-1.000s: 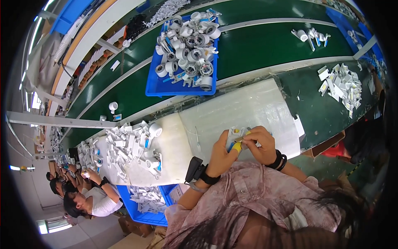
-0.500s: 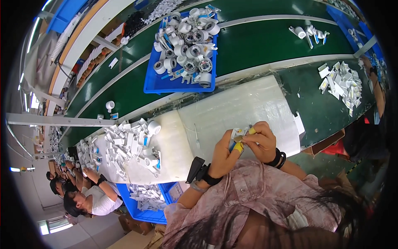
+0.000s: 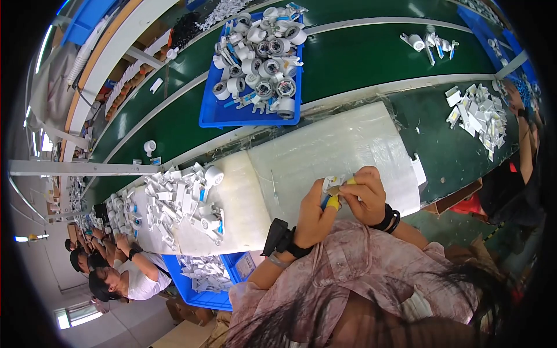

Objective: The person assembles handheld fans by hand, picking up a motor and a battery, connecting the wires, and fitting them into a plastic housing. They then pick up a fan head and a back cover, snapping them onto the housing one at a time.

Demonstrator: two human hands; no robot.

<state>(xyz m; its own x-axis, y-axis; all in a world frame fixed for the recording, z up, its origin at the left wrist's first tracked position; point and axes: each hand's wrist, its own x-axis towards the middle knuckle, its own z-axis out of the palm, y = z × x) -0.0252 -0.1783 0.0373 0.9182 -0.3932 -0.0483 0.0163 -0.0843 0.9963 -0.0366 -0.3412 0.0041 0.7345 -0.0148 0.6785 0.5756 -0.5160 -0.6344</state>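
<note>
Close in front of my body, my left hand (image 3: 314,219) is closed around a small white plastic part (image 3: 332,181), with a bit of blue showing by the fingers. My right hand (image 3: 366,196) meets it from the other side, its fingers pinched together against the part. Yellow coverings show on a left fingertip and a right fingertip. Between the fingertips sits a small brownish piece (image 3: 333,191); whether it belongs to the white part I cannot tell. Both hands are over the near edge of a plastic-covered work mat (image 3: 342,142).
A blue tray (image 3: 249,123) full of round white assemblies stands on the green conveyor (image 3: 348,64). White parts lie in a left pile (image 3: 177,197) and a right pile (image 3: 480,119). A blue bin (image 3: 203,298) sits below the table's left edge. Co-workers (image 3: 139,278) sit at left; another person's arm (image 3: 525,139) is at right.
My hands stay together at nearly the same spot, with only slight finger shifts. At the far right, another person's arm has come into view beside the white pile.
</note>
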